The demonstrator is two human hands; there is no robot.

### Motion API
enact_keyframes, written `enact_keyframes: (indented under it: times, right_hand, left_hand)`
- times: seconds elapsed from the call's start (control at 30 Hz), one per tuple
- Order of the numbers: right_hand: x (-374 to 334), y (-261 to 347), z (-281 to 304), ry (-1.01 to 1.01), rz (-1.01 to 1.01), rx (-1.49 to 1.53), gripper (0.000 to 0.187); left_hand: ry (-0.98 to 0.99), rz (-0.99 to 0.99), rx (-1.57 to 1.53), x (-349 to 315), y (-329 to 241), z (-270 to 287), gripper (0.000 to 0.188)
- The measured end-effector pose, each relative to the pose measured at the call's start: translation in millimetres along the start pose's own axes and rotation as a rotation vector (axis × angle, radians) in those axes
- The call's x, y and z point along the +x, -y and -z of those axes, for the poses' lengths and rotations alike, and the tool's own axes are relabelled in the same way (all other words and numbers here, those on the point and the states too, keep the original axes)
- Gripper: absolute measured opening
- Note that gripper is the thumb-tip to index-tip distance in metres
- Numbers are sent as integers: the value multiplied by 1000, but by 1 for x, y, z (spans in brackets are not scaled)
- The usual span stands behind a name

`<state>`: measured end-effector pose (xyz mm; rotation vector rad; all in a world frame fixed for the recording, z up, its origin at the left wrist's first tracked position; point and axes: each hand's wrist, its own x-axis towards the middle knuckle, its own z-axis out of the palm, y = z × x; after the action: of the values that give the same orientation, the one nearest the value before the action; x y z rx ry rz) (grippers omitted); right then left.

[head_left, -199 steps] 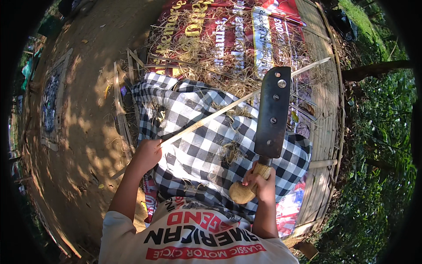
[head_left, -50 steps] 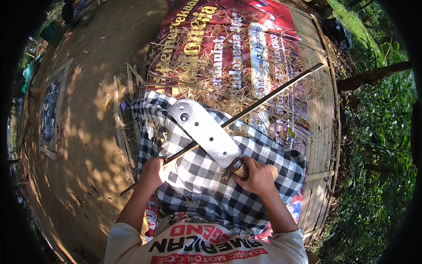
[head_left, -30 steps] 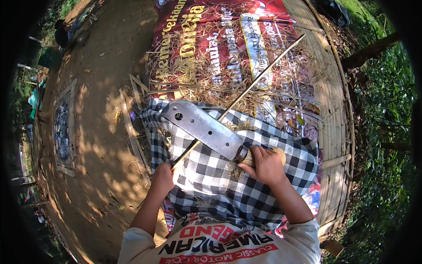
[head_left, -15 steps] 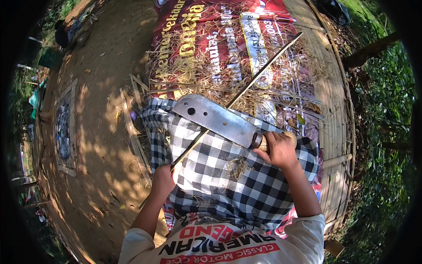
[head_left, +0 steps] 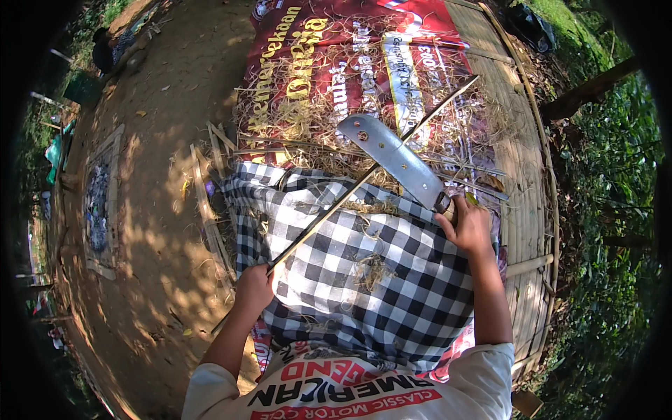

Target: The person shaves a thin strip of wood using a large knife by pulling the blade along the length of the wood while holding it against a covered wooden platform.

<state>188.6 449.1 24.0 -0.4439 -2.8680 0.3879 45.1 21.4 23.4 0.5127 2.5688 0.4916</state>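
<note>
My right hand [head_left: 470,225] is closed around the handle of a broad machete [head_left: 409,168], whose grey blade has several holes in it. The blade points away to the left and lies across a long, thin bamboo strip [head_left: 329,213]. Near its lower part that strip is gripped by my left hand [head_left: 253,288], and it slants up to the far right, with a short end showing below the hand. A black-and-white checked cloth [head_left: 329,280] covers my lap beneath both, with a small tuft of shavings [head_left: 371,271] on it.
Curly shavings and several thin strips litter a red printed banner [head_left: 336,42] spread over a bamboo platform [head_left: 528,182]. Split bamboo pieces [head_left: 208,217] stick out at the left edge, beside bare ground [head_left: 154,210]. Green plants [head_left: 609,196] grow on the right.
The machete has moved forward and to the right along the bamboo strip, its blade turned more steeply. My left hand has shifted only slightly, still gripping the strip.
</note>
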Motion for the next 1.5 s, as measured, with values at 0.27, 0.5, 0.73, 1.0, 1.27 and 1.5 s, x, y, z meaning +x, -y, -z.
enact_keyframes:
  times: [0.27,0.5,0.73,1.0,1.27,1.5]
  right_hand:
    - [11,-41,2,-80,44,-85,46]
    - [29,-84,10,-74,-205,-149,46]
    - [33,-115,7,-119,-251,-214,51]
    - [44,-72,8,-156,-275,-133,50]
    - [30,2,-4,176,-252,-55,53]
    - [43,-81,32,-161,-336,-86,53]
  left_hand:
    - [1,-3,21,1,-2,5,23]
    - [22,-4,77,2,-4,7,26]
    - [44,-32,80,7,5,9,30]
    - [78,-23,46,11,8,10,34]
    - [112,40,-46,14,2,14,39]
    - [43,-98,7,17,34,-1,40]
